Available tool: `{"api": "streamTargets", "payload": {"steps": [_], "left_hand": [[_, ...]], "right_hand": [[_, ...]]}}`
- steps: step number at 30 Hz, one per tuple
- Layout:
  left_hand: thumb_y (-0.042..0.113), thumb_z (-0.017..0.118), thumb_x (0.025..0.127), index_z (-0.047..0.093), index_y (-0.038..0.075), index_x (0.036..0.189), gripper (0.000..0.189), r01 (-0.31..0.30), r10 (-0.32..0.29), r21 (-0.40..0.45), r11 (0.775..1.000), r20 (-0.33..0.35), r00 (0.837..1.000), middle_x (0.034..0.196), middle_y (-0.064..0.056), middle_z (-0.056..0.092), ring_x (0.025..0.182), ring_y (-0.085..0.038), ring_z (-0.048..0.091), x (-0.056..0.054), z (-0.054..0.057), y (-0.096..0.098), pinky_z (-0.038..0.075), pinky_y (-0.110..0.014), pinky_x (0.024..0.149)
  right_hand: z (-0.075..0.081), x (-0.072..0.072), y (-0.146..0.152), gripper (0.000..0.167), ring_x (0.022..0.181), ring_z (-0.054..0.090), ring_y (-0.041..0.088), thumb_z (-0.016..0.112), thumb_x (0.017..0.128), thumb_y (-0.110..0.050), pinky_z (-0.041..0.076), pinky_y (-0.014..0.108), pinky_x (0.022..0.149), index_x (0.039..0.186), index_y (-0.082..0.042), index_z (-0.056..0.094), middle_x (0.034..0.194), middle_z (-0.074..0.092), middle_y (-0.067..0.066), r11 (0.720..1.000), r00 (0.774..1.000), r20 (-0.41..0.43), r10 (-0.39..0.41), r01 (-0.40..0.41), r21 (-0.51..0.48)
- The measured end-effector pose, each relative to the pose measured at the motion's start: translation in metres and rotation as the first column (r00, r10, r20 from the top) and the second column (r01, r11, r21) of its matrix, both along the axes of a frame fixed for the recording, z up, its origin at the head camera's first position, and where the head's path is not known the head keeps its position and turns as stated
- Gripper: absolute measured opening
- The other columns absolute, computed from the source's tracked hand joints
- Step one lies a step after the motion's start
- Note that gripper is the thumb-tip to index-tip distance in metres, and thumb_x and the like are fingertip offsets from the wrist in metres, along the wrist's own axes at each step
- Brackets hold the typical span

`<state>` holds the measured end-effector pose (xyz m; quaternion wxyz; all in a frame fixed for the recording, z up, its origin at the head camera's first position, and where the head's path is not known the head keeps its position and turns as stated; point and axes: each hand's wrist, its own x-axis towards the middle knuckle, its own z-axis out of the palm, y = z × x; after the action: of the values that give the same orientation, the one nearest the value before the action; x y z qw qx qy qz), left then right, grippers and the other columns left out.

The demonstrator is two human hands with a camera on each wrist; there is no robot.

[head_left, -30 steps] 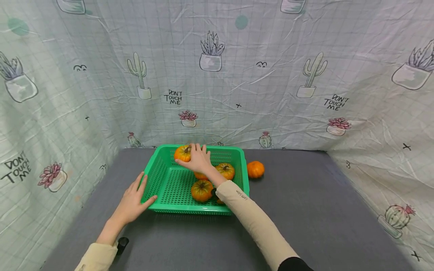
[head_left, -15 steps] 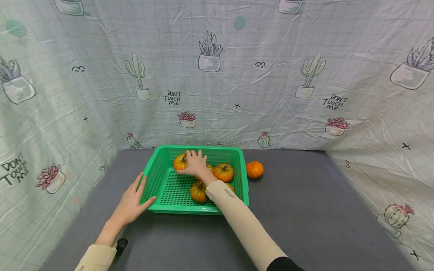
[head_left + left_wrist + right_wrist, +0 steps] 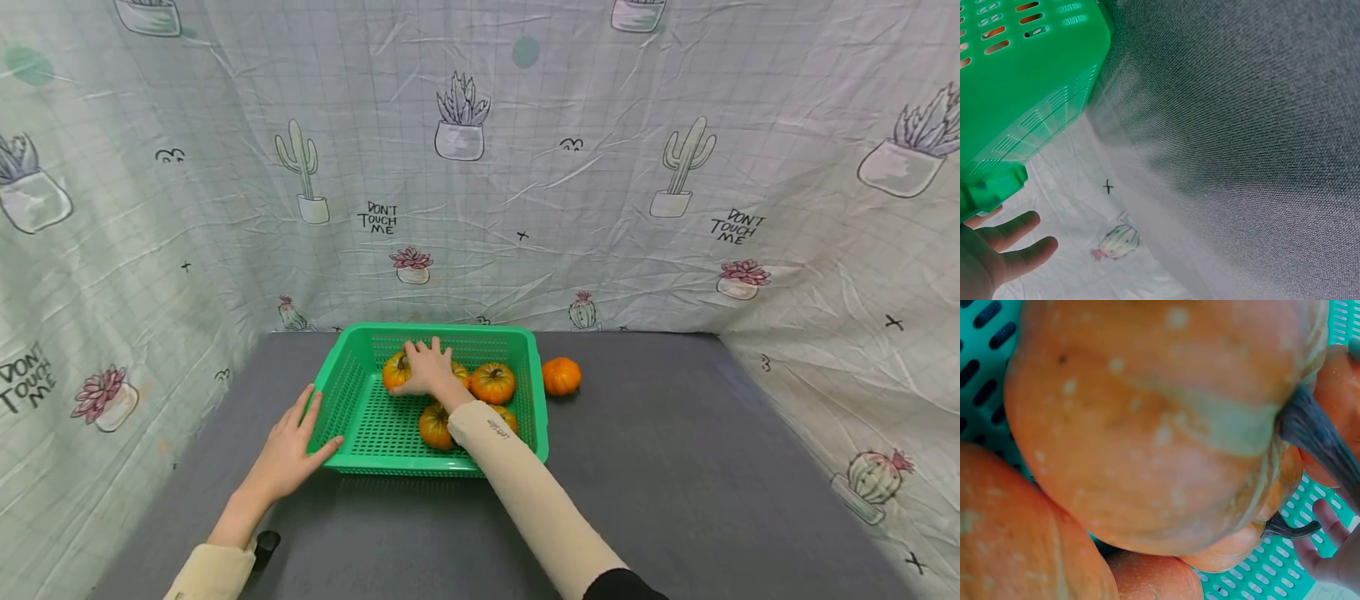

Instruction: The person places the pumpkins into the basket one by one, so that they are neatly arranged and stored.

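Note:
A green plastic basket (image 3: 480, 328) stands on the grey table, with several small orange pumpkins inside. My right hand (image 3: 429, 371) reaches into its back left part and grips a pumpkin (image 3: 395, 372), thumb at the near side and fingers at the far side. In the right wrist view, part of this hand (image 3: 1338, 553) shows at the lower right edge, and a large pumpkin (image 3: 1147, 425) fills the middle. My left hand (image 3: 288, 450) rests at the basket's left rim with straight, spread fingers. In the left wrist view those fingers (image 3: 1029, 257) lie beside the rim.
Another orange pumpkin (image 3: 562, 377) sits on the table just right of the basket. Other pumpkins (image 3: 492, 383) crowd the basket's right half. A pale cactus-print cloth (image 3: 525, 167) hangs behind the table and along both sides.
My right hand has moved down and slightly left, lowering the pumpkin deeper into the basket's back left. The left hand keeps its place at the rim.

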<state>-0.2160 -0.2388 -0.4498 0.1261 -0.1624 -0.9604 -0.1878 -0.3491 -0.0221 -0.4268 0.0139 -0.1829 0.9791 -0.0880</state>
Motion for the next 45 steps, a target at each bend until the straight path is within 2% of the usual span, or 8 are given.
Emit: {"api": "streamTargets", "payload": {"steps": [10,18,26,35,45], "left_hand": [[0.04,0.052,0.087,0.017,-0.004,0.141,0.079,0.005,-0.005,-0.002,1.0,-0.005,1.0,0.146,-0.024,0.013,0.124,-0.051,0.025,-0.001,0.002,0.002,0.025,-0.067,0.09],[0.04,0.053,0.087,0.017,-0.004,0.141,0.078,0.009,-0.009,0.002,1.0,-0.003,1.0,0.147,-0.024,0.012,0.124,-0.051,0.025,-0.002,0.003,0.002,0.025,-0.067,0.09],[0.04,0.053,0.087,0.017,-0.004,0.141,0.078,0.008,-0.008,0.002,1.0,0.0,1.0,0.148,-0.022,0.01,0.124,-0.051,0.025,-0.002,0.003,0.001,0.025,-0.067,0.091],[0.04,0.053,0.087,0.017,-0.004,0.141,0.078,0.012,-0.012,0.002,1.0,-0.009,1.0,0.148,-0.022,0.011,0.124,-0.051,0.025,-0.002,0.0,0.001,0.025,-0.066,0.09],[0.04,0.053,0.087,0.018,-0.004,0.141,0.079,0.006,-0.006,0.004,1.0,-0.009,1.0,0.147,-0.023,0.012,0.124,-0.05,0.025,0.0,0.0,0.0,0.025,-0.066,0.091]], "right_hand": [[-0.002,-0.003,0.0,0.081,0.123,0.029,0.027,0.064,0.067,-0.062,0.03,0.051,0.098,0.133,-0.025,0.036,0.133,0.043,0.0,1.0,1.0,-0.024,0.007,-0.007,0.027],[-0.002,-0.003,0.002,0.08,0.124,0.029,0.027,0.065,0.067,-0.06,0.029,0.052,0.099,0.133,-0.025,0.037,0.134,0.042,-0.001,1.0,1.0,-0.017,0.014,-0.015,-0.005],[0.001,-0.003,0.004,0.077,0.128,0.027,0.028,0.065,0.072,-0.054,0.029,0.05,0.101,0.136,-0.022,0.035,0.138,0.04,0.0,0.998,1.0,0.009,0.022,-0.023,0.063],[0.003,-0.001,0.004,0.072,0.125,0.031,0.026,0.065,0.074,-0.052,0.031,0.048,0.1,0.133,-0.023,0.036,0.135,0.043,-0.001,0.999,1.0,-0.008,0.022,-0.021,0.048],[0.016,0.006,0.015,0.063,0.116,0.035,0.024,0.066,0.077,-0.043,0.029,0.051,0.099,0.13,-0.021,0.042,0.132,0.047,-0.002,0.996,0.998,0.004,0.069,-0.069,-0.051]]}}
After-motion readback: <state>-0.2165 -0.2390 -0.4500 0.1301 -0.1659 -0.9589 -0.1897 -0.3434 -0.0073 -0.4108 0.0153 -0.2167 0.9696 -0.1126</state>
